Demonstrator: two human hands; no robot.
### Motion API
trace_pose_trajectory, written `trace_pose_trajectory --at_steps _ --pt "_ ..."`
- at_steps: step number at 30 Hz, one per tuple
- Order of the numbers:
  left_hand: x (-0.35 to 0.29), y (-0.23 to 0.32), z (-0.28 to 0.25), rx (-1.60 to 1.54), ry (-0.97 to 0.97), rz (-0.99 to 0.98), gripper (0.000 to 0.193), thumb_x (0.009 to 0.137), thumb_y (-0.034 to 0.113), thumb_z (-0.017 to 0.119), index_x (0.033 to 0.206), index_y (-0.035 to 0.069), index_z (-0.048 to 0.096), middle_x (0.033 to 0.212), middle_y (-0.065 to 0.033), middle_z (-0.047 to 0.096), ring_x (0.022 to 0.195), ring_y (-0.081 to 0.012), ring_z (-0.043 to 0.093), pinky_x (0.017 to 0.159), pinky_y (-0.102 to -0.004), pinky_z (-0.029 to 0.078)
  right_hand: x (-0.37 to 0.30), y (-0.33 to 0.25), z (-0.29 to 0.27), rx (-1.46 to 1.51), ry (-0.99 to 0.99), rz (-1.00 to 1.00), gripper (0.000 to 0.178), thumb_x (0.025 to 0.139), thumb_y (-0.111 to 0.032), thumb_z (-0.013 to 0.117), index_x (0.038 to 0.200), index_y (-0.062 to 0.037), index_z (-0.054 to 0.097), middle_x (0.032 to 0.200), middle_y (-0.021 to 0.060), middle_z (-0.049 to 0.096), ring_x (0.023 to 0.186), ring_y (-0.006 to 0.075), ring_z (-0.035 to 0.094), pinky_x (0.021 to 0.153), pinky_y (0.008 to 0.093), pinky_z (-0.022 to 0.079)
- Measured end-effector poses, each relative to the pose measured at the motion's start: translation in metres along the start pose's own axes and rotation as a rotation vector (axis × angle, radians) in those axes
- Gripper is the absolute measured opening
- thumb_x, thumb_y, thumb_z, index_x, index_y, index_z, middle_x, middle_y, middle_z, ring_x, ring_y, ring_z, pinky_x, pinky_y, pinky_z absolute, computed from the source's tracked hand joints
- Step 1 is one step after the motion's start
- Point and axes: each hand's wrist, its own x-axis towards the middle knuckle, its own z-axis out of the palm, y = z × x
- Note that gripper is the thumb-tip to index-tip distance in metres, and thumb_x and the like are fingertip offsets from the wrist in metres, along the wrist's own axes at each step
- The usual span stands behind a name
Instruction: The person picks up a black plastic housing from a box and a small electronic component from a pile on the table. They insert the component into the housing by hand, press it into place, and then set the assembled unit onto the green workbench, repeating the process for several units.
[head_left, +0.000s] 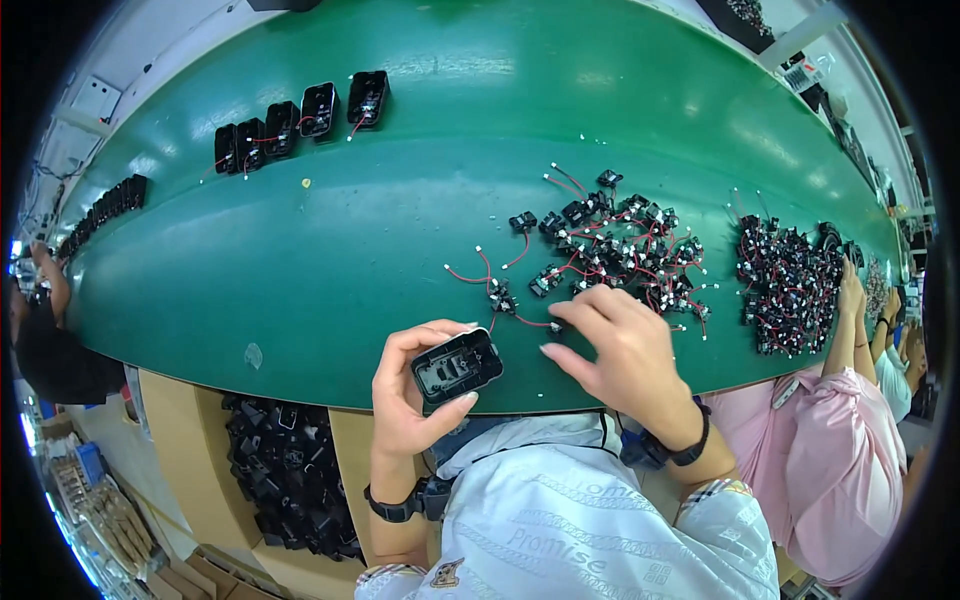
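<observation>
Left grip [405,395] pinching black housing [458,368] over surface's [330,270] near edge; right grip [628,350] spread by small wired part [556,327], where red lead [531,321], if tangled, could drag neighbouring part [502,297].

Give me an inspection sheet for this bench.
Surface: glossy green tabletop, small white specks.
Job's things: open black rectangular plastic housing; five similar black housings standing in a row; heap of small black modules.
Clutter: clear plastic scrap.
Hands: left hand holds the housing; right hand near the heap, thumb and fingers apart.
Cables: thin red wires with white connectors, loose.
Surroundings: brown cardboard box holding black parts; pink-clothed co-worker at right.
</observation>
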Motion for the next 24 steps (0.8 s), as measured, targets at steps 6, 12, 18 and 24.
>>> trace_pose_trajectory --at_steps 6,12,18,24 --pt "-0.003 -0.001 0.011 -0.281 0.065 -0.097 0.063 0.071 0.02 0.084 0.118 0.002 0.047 0.115 -0.0264 0.063 0.109 -0.0397 0.066 0.094 -0.0476 0.054 -0.004 0.0 0.012 -0.009 -0.08 0.045 0.025 0.075 -0.011 0.078 0.098 -0.0087 0.068 0.093 0.0054 0.063 0.083 0.0255 0.064 0.071 0.0373 0.053" --pt "-0.011 -0.012 0.016 -0.417 0.061 -0.193 0.074 0.078 0.042 0.081 0.126 -0.004 0.048 0.103 -0.0235 0.067 0.094 -0.0366 0.069 0.078 -0.0425 0.057 -0.013 0.001 0.018 0.204 -0.067 0.052 0.02 0.077 0.0 0.075 0.095 -0.0048 0.068 0.097 0.0091 0.063 0.08 0.0267 0.067 0.066 0.0372 0.056" --pt "-0.009 -0.011 0.02 -0.408 0.049 -0.257 0.088 0.089 0.048 0.067 0.144 -0.013 0.034 0.099 -0.0233 0.067 0.088 -0.0289 0.068 0.079 -0.0392 0.056 -0.02 0.008 0.027 0.491 -0.046 0.17 0.017 0.073 0.001 0.079 0.087 -0.0013 0.07 0.094 0.0075 0.068 0.078 0.0192 0.07 0.068 0.0308 0.058" --pt "-0.007 -0.011 0.021 -0.428 0.04 -0.262 0.087 0.089 0.049 0.067 0.142 -0.012 0.035 0.099 -0.023 0.066 0.087 -0.0266 0.068 0.076 -0.0358 0.056 -0.02 0.014 0.028 0.472 0.007 0.08 0.017 0.074 0.003 0.079 0.09 -0.0026 0.075 0.095 0.0073 0.07 0.076 0.0173 0.069 0.066 0.0283 0.056"
